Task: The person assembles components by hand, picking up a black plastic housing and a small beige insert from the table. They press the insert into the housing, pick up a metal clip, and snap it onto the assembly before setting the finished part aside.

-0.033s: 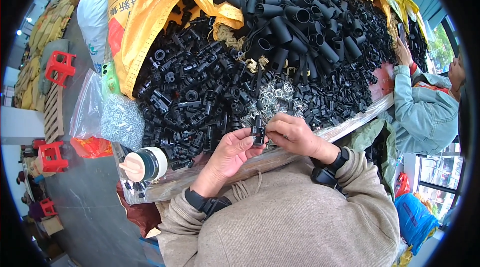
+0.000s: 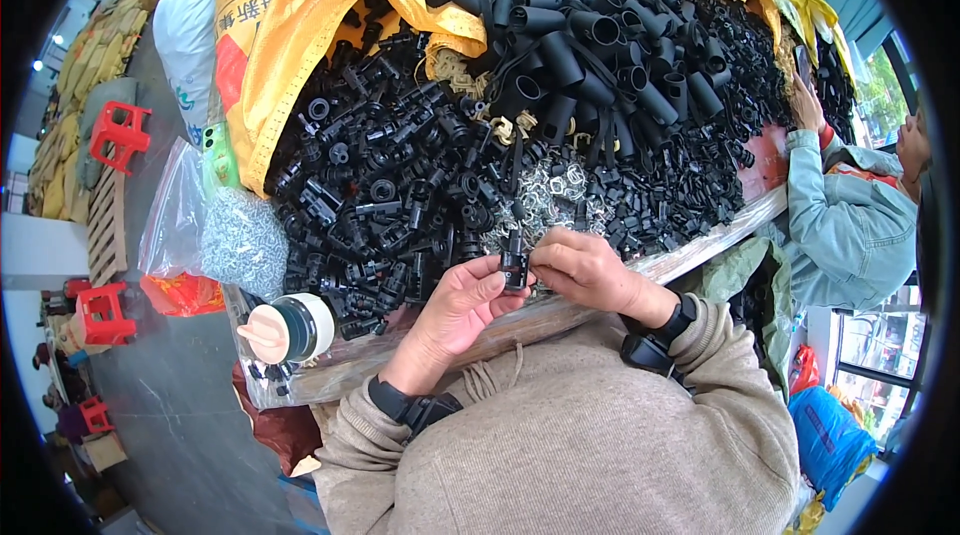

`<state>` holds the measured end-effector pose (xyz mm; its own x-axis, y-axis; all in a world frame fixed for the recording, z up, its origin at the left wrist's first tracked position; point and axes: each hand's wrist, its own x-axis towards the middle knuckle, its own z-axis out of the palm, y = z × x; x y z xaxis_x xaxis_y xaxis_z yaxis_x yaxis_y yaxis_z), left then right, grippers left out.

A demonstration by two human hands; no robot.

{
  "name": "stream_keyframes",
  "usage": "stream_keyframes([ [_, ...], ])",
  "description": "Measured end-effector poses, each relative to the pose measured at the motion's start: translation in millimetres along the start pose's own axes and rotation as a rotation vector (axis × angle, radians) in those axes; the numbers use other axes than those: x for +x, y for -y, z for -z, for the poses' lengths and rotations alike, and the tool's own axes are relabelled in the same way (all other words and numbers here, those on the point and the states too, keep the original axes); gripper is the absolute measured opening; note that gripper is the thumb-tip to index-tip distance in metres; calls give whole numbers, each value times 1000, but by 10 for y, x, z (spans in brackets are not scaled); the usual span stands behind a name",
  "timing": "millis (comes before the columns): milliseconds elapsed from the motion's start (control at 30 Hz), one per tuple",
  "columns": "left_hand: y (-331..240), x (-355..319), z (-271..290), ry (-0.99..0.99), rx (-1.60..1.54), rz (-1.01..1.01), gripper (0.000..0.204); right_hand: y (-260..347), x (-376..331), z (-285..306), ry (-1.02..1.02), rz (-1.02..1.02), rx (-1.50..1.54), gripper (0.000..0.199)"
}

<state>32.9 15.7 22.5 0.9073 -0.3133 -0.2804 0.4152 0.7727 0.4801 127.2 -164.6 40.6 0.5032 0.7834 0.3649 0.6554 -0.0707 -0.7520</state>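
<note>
Barely shifted part (image 2: 514,265) in left grip (image 2: 457,309)

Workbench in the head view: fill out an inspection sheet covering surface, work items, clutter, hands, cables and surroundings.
Surface: plastic-wrapped table, mostly covered.
Work items: small black part in hand; heaps of black fittings, black tubes and silvery pieces.
Clutter: pink-lidded cup at the left corner.
Hands: left hand pinches the small part; right hand has fingertips beside it, grip unclear.
Cables: nothing seen.
Surroundings: yellow sack, red stools, co-worker at right.
</note>
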Motion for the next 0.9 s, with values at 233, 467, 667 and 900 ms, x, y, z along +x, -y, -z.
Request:
stream_keyframes([
  [233,-21,0,13,16,-77,13,31,30,0,-34,19,80,-83,19],
  [467,4,-9,-10,11,-83,1,36,-25,17,-4,-6,-17,-27,9],
  [667,-16,-15,-42,-43,-46,-13,34,26,34,24,-69,-289,369,9],
  [900,-7,-29,-57,-64,-52,24,26,163,86,-52,-105,-357,524,10],
])
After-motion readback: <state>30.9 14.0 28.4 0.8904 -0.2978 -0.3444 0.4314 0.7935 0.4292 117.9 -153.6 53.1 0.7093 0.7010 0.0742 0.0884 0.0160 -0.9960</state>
